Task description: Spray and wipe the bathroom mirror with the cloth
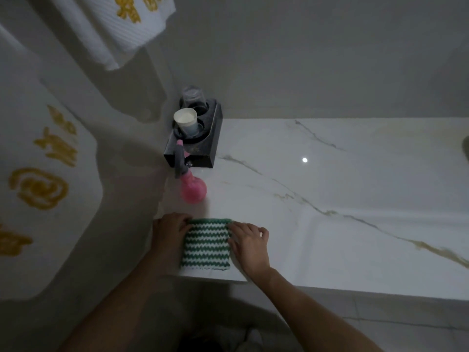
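Observation:
A green-and-white zigzag cloth [206,244] lies folded flat near the front edge of the white marble counter [342,199]. My left hand [168,233] pinches its upper left corner. On the cloth's right edge my right hand [250,243] grips the upper right corner with curled fingers. A pink spray bottle [191,185] with a grey trigger head stands on the counter just behind the cloth, untouched. The mirror is not in view.
A black tray [203,138] at the back left holds a paper cup [186,121] and an upturned clear glass [193,96]. White towels with gold lettering [43,189] hang at the left and another [121,26] above. A sink's rim [465,148] shows at the right edge.

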Motion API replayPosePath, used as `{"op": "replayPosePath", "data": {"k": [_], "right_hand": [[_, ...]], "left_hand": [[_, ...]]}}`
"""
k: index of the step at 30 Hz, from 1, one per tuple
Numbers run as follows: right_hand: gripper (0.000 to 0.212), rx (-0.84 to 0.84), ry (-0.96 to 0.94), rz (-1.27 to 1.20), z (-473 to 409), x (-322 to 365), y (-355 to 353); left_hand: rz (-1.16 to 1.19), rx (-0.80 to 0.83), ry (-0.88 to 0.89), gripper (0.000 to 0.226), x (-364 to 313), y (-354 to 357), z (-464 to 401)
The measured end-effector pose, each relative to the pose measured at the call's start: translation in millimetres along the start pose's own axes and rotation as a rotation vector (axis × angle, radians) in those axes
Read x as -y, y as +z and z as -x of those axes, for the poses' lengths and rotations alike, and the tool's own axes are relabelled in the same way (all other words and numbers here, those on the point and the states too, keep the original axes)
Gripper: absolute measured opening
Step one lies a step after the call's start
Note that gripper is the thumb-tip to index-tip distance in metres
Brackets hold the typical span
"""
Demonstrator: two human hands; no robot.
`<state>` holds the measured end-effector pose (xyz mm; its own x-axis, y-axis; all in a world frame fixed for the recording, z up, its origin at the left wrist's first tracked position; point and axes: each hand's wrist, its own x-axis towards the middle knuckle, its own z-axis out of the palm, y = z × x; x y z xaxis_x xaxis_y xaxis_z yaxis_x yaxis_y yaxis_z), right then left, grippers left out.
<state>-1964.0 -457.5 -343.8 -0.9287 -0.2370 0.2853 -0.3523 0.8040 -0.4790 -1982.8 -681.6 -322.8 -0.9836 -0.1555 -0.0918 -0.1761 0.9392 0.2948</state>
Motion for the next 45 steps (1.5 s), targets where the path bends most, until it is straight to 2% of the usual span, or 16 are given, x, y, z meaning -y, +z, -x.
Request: {"op": "replayPosePath", "data": {"k": [3,5,10,13,17,20,23,26,31,34,38,42,43,45], "right_hand": [[0.033,0.039,-0.003,-0.011,-1,-2,4],[0.033,0.077,-0.006,-0.008,0,-2,6],[0.030,0.108,-0.013,-0.005,1,-2,9],[0.024,0.098,-0.039,0.043,0,-4,12],[0.030,0.136,-0.043,0.107,1,-4,10],[0.028,0.176,-0.041,0.125,5,-2,8],[0.040,0.273,-0.069,0.129,12,4,0],[0.046,0.345,-0.139,0.148,25,9,0],[0.054,0.478,-0.095,0.203,42,7,1],[0.055,0.459,-0.132,0.251,45,-1,1],[0.054,0.487,-0.133,0.263,40,3,-10],[0.048,0.445,-0.096,0.225,41,-14,-31],[0.048,0.485,-0.060,0.222,38,-21,-41],[0.051,0.391,-0.036,0.226,33,-37,-55]], "left_hand": [[0.056,0.031,-0.060,0.023,5,6,-5],[0.038,0.057,-0.037,0.011,5,8,-8],[-0.018,-0.048,0.008,0.006,-1,2,-12],[-0.069,-0.048,-0.022,0.010,-3,4,-11],[-0.046,-0.043,-0.047,0.019,-3,9,-7],[-0.002,-0.127,0.046,0.033,2,13,2],[-0.037,-0.186,0.222,0.038,0,16,23],[-0.114,-0.134,0.336,0.046,-2,23,50],[-0.252,0.060,0.211,0.051,8,36,78],[-0.271,0.028,0.207,0.051,9,39,76],[-0.292,0.097,0.171,0.051,4,34,75],[-0.233,0.072,0.143,0.055,0,32,84],[-0.217,0.091,0.153,0.057,-10,28,84],[-0.156,0.042,0.182,0.063,-38,20,69]]}}
